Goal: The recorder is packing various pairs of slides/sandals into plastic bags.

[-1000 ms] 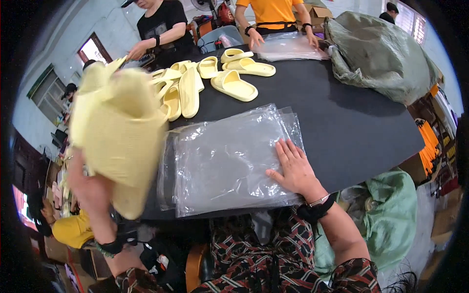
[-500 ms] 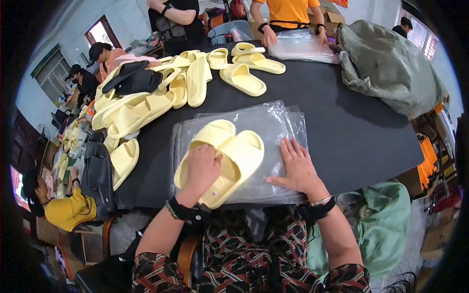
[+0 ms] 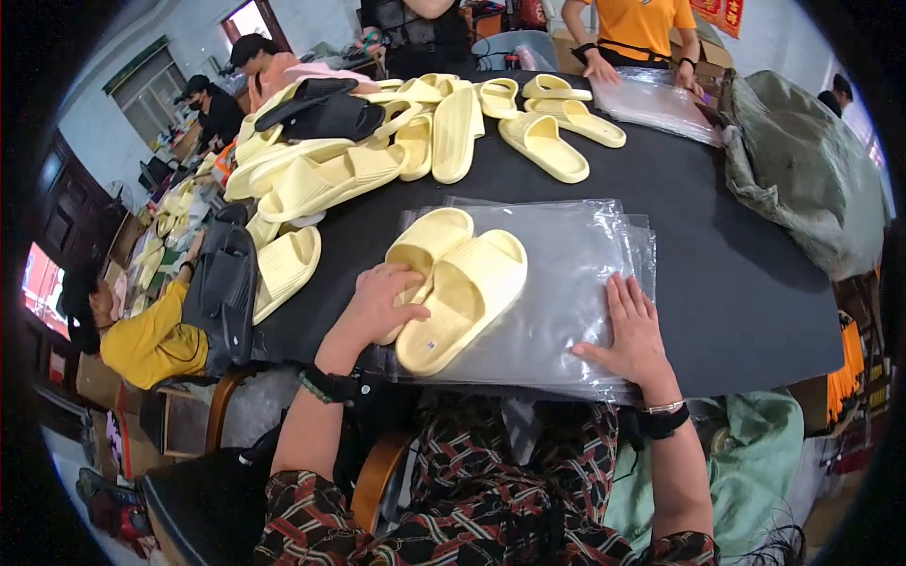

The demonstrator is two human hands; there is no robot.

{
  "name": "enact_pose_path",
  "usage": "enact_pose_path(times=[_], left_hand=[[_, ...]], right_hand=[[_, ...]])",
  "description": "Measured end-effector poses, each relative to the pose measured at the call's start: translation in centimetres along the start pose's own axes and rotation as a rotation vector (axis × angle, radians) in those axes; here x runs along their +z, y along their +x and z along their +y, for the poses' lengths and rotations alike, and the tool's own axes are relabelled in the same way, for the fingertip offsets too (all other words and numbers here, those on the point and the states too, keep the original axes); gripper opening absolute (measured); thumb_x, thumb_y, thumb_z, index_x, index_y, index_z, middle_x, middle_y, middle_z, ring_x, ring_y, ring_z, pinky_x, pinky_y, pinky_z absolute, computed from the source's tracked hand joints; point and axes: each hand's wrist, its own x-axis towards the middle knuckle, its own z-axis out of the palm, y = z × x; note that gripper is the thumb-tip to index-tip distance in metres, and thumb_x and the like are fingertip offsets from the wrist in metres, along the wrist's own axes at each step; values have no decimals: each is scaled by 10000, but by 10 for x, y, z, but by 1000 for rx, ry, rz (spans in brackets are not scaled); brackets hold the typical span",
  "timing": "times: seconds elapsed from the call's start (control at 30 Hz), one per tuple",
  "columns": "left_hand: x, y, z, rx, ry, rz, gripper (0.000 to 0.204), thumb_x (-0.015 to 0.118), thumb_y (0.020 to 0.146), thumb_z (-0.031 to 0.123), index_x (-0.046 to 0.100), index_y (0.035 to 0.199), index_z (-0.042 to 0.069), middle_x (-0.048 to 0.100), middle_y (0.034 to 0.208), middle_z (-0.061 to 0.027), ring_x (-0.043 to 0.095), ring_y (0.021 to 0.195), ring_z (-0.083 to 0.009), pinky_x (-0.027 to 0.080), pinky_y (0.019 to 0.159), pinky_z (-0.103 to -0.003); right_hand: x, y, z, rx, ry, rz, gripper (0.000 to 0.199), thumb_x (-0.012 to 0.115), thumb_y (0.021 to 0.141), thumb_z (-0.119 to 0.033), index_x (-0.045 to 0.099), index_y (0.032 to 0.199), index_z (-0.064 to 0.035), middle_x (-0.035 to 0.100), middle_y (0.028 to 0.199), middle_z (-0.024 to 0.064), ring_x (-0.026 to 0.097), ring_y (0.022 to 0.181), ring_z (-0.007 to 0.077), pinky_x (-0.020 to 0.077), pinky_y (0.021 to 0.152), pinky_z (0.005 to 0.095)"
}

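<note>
The right hand (image 3: 630, 332) lies open, palm down, on a stack of clear bags (image 3: 571, 283). The left hand (image 3: 382, 300) bends over 1 of 2 yellow slippers (image 3: 477, 283) lying on that stack; whether it grips, I cannot tell. Beyond, more slippers (image 3: 335, 184) crowd the black table (image 3: 717, 245).

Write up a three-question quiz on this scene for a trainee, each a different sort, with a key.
1. Multiple choice. The right hand rests on:
A) a black slipper
B) a stack of clear plastic
C) a green sack
2. True or false: the left hand touches a yellow slipper.
3. Short answer: which slipper colour is more plentiful on the table, yellow or black?

Key: 1. B; 2. True; 3. Yellow.
</note>
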Motion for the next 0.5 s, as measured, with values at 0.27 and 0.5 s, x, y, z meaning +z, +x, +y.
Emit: enact_pose_path(times=[0.27, 0.5], left_hand=[[-13, -5, -11, 196, 88, 124, 200, 743, 790, 206, 651, 914, 79, 656, 1150, -112, 581, 1129, -297, 393, 976, -427], [-6, 10, 29, -2, -224, 134, 347, 814, 769, 265, 619, 911, 16, 667, 1005, -150, 631, 951, -355, 487, 822, -417]], right_hand=[[3, 3, -3, -5, -2, 7, 1202, 626, 730, -790, 280, 1524, 43, 291, 1589, 225, 191, 1509, 357, 153, 1221, 463], [0, 0, 3, 10, -18, -2, 1179, 602, 755, -790, 280, 1523, 43, 290, 1582, 245, 186, 1507, 381, 160, 1213, 483]])
